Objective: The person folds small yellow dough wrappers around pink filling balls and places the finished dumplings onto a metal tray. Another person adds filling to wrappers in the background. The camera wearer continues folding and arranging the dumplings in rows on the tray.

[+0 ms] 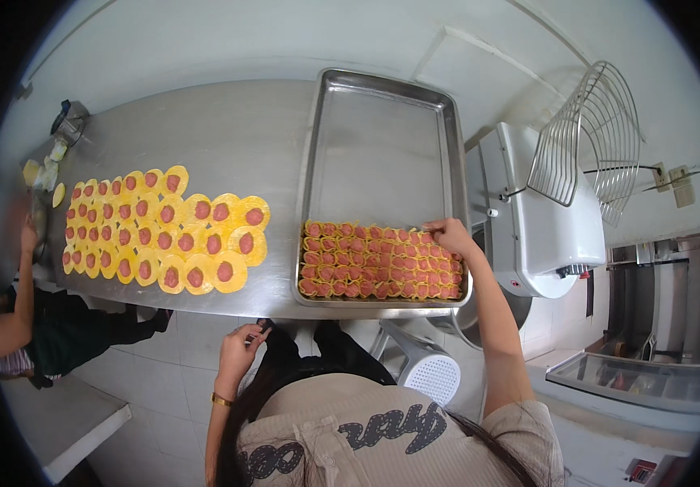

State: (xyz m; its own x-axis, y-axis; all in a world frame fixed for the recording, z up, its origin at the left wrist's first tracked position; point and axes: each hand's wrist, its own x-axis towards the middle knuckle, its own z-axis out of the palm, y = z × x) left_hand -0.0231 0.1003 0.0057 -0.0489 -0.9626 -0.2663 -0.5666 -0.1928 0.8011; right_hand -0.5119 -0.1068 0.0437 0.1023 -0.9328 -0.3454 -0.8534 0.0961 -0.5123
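Note:
My right hand reaches over a metal baking tray, its fingers pinched at a dumpling at the back right of the packed rows. These open-topped dumplings have yellow wrappers and pink filling, and they fill the near part of the tray. My left hand hangs below the table's front edge, fingers closed around a small dark object that I cannot make out. To the left, flat round yellow wrappers lie in overlapping rows, each with a pink lump of filling.
The tray stands on a steel table against a white wall. A white machine with a wire guard stands close at the right. A white stool is under the front edge. Another person's arm shows at the far left.

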